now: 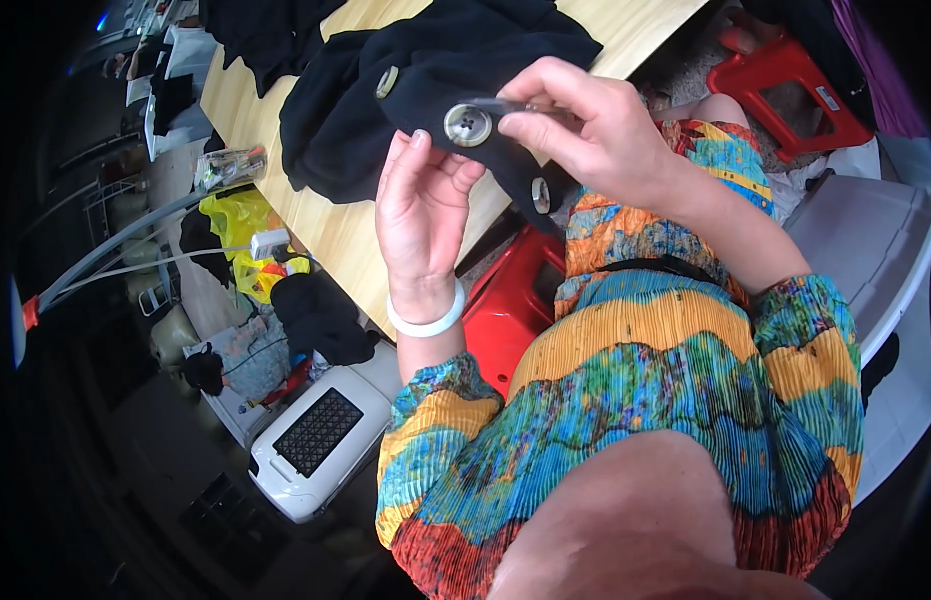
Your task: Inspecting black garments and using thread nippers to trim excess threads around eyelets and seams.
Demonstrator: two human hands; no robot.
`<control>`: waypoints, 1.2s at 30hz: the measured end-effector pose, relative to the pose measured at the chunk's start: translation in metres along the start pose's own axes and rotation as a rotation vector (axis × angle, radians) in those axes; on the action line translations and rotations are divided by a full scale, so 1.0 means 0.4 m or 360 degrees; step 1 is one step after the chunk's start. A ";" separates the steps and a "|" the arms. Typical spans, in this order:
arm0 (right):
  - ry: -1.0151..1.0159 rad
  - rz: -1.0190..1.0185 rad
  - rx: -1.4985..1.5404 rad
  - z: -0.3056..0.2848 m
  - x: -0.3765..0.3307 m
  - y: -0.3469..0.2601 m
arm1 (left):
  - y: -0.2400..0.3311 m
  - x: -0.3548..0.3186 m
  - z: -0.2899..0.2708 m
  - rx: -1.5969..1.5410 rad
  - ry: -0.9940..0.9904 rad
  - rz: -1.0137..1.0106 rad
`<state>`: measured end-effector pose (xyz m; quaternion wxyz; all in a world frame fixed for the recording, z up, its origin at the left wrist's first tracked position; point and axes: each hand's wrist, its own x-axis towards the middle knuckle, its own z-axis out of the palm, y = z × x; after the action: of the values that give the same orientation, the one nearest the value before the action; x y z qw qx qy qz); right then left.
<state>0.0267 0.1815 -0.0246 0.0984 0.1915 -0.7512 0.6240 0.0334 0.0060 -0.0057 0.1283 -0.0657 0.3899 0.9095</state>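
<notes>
A black garment (335, 125) lies bunched on the table, its edge raised toward me. Along that edge sit pale-rimmed buttons: one large button (467, 125) between my hands, another button (387, 82) further left and a third button (541, 195) lower right. My left hand (422, 190) pinches the cloth just below the large button, thumb up. My right hand (595, 120) is closed on a small, thin, dark metal tool (513, 104), perhaps thread snips, with its tip at the large button's rim. The tool's exact kind is partly hidden by my fingers.
The light wooden table (375, 240) runs diagonally ahead, with more black cloth (260, 35) at its far left. A red stool (510, 310) stands under its edge, another red stool (785, 90) at right. Grey plastic bin (855, 240) right; yellow bag (235, 230) and white case (320, 440) left.
</notes>
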 end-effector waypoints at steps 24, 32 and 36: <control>-0.0291 0.0061 0.0379 0.039 0.008 0.034 | -0.016 -0.009 -0.024 0.0209 0.0058 -0.0138; -0.0189 -0.0394 -0.0085 0.007 0.052 0.029 | -0.014 -0.008 -0.035 -0.0121 -0.0150 -0.0331; 0.0201 -0.0525 -0.0195 -0.020 0.079 0.023 | -0.011 -0.024 -0.046 -0.0236 -0.0349 -0.0192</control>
<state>-0.0067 0.1855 -0.0191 0.2579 0.2661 -0.7385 0.5632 0.0442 -0.0060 -0.0193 0.2195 0.0015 0.3006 0.9281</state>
